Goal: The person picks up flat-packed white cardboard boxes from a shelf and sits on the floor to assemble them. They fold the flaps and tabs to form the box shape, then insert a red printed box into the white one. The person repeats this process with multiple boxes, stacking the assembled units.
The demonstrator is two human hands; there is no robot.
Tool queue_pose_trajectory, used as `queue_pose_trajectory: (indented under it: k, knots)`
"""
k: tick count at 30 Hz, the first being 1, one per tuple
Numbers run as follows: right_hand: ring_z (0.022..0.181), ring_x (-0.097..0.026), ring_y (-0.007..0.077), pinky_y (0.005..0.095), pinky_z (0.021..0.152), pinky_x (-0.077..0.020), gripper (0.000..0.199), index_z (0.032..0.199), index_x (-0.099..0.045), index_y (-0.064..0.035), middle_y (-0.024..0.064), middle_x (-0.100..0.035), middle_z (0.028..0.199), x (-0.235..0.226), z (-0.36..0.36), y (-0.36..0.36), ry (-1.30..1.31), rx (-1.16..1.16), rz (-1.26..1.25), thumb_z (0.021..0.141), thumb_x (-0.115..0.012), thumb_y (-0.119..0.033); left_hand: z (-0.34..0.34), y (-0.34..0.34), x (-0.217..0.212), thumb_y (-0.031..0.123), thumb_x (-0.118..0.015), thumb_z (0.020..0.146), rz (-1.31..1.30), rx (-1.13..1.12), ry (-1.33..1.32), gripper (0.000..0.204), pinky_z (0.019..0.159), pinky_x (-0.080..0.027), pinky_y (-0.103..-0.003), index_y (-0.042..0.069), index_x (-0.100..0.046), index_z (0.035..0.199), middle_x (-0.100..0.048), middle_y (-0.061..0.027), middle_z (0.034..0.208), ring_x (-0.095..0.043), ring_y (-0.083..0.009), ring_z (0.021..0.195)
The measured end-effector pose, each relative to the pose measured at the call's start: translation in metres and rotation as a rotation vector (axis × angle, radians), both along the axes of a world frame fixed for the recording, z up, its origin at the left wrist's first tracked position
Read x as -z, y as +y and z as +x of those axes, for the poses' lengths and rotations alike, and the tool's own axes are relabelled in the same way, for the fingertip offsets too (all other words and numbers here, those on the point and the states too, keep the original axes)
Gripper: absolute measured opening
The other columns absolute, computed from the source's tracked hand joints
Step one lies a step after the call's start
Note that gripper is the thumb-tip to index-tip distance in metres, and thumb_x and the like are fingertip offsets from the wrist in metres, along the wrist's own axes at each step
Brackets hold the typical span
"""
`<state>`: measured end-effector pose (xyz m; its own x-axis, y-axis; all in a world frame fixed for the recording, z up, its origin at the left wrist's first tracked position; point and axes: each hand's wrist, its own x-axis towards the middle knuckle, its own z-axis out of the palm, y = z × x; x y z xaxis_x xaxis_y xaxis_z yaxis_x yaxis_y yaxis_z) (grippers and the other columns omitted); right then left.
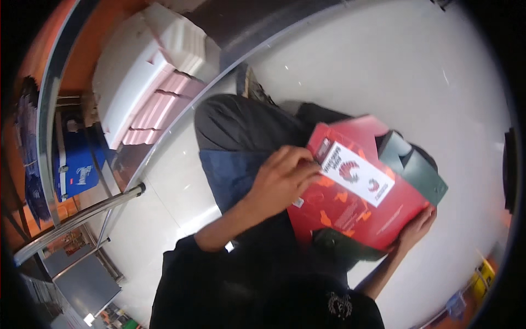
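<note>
A flat red carton with a white label and dark green open flaps lies tilted across my lap. My left hand rests on the carton's upper left edge, fingers curled over the end of the white label. My right hand grips the carton's lower right corner from underneath, with only the fingers and part of the palm showing. My legs in dark trousers stretch away beneath the carton.
A white glossy floor spreads to the right. To the left, behind a curved metal rail, stand white foam boxes and a blue cooler box. Small coloured items lie at the lower right edge.
</note>
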<state>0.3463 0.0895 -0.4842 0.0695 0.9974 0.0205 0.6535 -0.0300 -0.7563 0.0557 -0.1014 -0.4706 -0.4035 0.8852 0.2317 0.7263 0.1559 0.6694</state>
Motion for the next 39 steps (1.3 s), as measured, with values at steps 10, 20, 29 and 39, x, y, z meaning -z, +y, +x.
queue_pose_trajectory:
  k: [10,20,29,39]
  knots:
    - [0.109,-0.054,0.0283,0.0365,0.092,-0.0423,0.053,0.127,-0.046,0.0025,0.0186,-0.054,0.120,-0.006,-0.017,-0.002,0.038,0.010,-0.008,0.099,-0.037,-0.042,0.002,0.002,-0.003,0.010,-0.076,0.070,-0.009,0.011,0.078,0.021,0.073,-0.048,-0.034,0.007,-0.070,0.090,-0.060,-0.0029,0.089,-0.059,-0.0213,0.085]
    - [0.108,-0.054,0.0297,0.0378,0.092,-0.0427,0.052,0.126,-0.047,0.0026,0.0203,-0.055,0.121,-0.012,-0.023,-0.004,0.005,0.050,-0.013,0.099,-0.037,-0.041,0.013,0.010,-0.003,0.012,-0.069,0.065,-0.148,0.063,0.307,0.013,0.064,-0.041,-0.034,0.013,-0.062,0.077,-0.055,-0.0002,0.079,-0.055,-0.0184,0.074]
    - [0.109,-0.054,0.0313,0.0389,0.090,-0.0453,0.056,0.128,-0.046,0.0038,0.0222,-0.053,0.124,-0.018,-0.025,-0.010,0.056,0.081,-0.046,0.098,-0.037,-0.043,0.006,0.024,-0.001,0.011,-0.064,0.064,-0.283,0.189,0.430,0.013,0.068,-0.039,-0.033,0.002,-0.061,0.072,-0.056,-0.0088,0.078,-0.053,-0.0204,0.079]
    - [0.116,-0.051,0.0338,0.0409,0.093,-0.0436,0.063,0.130,-0.043,0.0039,0.0223,-0.048,0.127,-0.015,-0.022,-0.009,0.000,0.022,-0.071,0.096,-0.037,-0.049,-0.002,0.025,0.006,0.014,-0.062,0.069,-0.185,0.216,0.467,0.017,0.069,-0.045,-0.032,-0.001,-0.061,0.078,-0.057,-0.0098,0.082,-0.054,-0.0215,0.078]
